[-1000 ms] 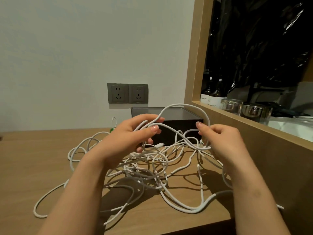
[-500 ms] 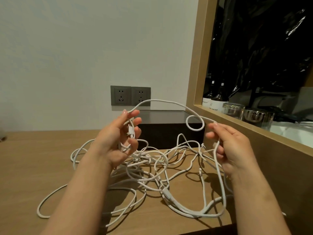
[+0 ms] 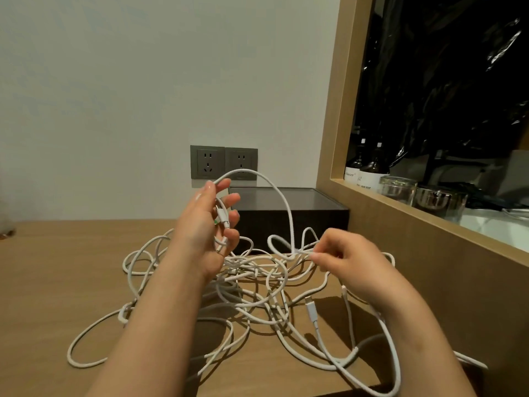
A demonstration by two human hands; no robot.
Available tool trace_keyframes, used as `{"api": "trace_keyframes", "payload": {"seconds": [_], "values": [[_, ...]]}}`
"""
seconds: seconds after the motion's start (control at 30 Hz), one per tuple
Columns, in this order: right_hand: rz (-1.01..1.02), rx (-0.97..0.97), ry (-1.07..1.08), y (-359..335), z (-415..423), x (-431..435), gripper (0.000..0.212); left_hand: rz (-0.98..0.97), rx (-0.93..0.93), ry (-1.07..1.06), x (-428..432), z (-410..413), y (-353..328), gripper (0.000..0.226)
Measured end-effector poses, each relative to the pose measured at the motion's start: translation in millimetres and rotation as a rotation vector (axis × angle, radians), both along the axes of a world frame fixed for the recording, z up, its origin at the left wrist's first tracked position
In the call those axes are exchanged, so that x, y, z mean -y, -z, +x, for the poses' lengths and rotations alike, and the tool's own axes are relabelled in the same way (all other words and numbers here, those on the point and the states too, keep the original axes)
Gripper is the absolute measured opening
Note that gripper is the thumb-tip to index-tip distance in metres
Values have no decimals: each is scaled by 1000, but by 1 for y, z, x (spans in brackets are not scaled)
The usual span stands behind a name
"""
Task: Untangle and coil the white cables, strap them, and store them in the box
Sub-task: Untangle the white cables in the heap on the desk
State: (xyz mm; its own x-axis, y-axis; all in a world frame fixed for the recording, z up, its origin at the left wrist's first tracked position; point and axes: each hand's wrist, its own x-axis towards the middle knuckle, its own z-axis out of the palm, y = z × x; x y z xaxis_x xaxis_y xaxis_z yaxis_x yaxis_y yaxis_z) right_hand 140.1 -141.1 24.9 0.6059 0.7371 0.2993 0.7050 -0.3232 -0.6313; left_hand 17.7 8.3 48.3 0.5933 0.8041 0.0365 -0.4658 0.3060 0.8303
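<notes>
A tangle of white cables (image 3: 252, 293) sprawls over the wooden table (image 3: 57, 282). My left hand (image 3: 209, 233) is raised above the heap and grips a cable end with its white plug between the fingers. From it one cable arches up and drops to my right hand (image 3: 346, 259), which pinches that strand low over the heap, beside a small loop. Behind the heap a dark box (image 3: 289, 216) stands against the wall, and what is inside it is hidden from this angle.
Two grey wall sockets (image 3: 223, 163) sit above the box. A wooden-framed ledge (image 3: 429, 222) on the right carries dark bottles (image 3: 363, 173) and glass tumblers (image 3: 398, 189). Loose cable loops reach the table's front edge (image 3: 286, 389).
My right hand has dropped from box height down to the heap, drawing the arched strand with it. My left hand stayed raised, still gripping the plug end.
</notes>
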Motion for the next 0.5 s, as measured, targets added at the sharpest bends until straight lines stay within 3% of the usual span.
{"api": "trace_keyframes", "payload": {"seconds": [0.1, 0.23, 0.5], "values": [[-73, -9, -173, -5, -14, -4, 7, 74, -81, -77, 2, 7, 4, 30], [-6, -83, -359, -15, -27, -2, 14, 156, -153, -174, -1, 12, 12, 28], [326, 116, -33, -21, -15, 2, 25, 106, -201, -241, -13, 13, 19, 29]]}}
